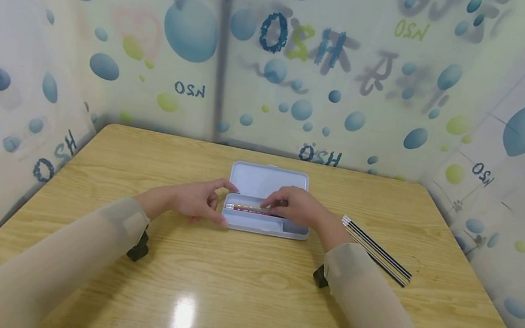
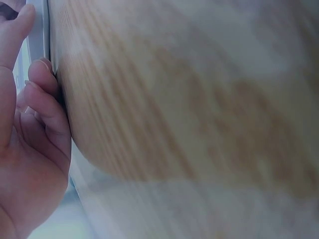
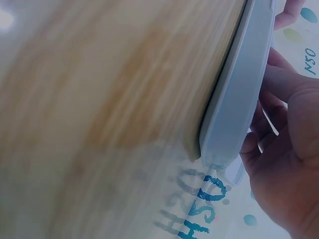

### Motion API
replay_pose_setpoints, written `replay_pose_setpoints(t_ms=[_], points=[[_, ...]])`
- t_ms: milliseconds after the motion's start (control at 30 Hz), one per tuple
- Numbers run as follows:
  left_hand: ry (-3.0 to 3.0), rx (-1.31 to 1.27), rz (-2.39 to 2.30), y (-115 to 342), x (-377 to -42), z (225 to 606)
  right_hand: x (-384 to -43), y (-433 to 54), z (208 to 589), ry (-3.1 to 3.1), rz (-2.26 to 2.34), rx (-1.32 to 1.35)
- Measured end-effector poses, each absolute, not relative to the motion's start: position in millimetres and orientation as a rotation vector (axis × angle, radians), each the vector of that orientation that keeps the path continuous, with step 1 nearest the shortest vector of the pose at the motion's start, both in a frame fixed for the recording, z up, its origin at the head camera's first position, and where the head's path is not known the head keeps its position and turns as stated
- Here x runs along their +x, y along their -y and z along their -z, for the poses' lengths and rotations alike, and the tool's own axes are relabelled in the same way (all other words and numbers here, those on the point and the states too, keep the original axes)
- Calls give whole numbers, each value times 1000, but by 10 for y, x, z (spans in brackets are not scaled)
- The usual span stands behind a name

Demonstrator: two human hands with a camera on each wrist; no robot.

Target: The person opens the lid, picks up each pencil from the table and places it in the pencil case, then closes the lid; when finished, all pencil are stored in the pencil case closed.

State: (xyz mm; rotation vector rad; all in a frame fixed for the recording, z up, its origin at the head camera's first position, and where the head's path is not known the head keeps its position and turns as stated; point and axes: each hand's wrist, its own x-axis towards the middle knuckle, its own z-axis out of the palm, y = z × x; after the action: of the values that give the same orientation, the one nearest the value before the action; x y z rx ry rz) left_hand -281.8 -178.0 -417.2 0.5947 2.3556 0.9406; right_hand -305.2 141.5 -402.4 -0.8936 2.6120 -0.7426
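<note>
An opened white pencil case (image 1: 252, 223) lies on the table, its lid (image 1: 269, 181) tipped back at the far side. My left hand (image 1: 195, 198) holds the case's left end, thumb at the front corner and index finger at the back corner. Several pencils (image 1: 245, 208) with red and yellow colouring lie lengthwise in the case. Over them, my right hand (image 1: 298, 205) reaches in from the right and pinches the pencils with bent fingers, which hide their right part. In the right wrist view the case's side wall (image 3: 232, 94) stands beside my curled fingers.
Several dark-and-light striped pencils (image 1: 376, 251) lie slanted on the wooden table (image 1: 240, 289), right of the case and partly behind my right sleeve. A patterned curtain (image 1: 275, 90) with blue and green drops surrounds the table at the back and sides.
</note>
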Motion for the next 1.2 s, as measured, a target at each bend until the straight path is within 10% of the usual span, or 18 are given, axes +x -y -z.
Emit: replay_pose_setpoints(t_ms=[1200], points=[[-2346,560,-963,1765,-2806,4171,-2795,-2472,3877,-2731,870,-768]])
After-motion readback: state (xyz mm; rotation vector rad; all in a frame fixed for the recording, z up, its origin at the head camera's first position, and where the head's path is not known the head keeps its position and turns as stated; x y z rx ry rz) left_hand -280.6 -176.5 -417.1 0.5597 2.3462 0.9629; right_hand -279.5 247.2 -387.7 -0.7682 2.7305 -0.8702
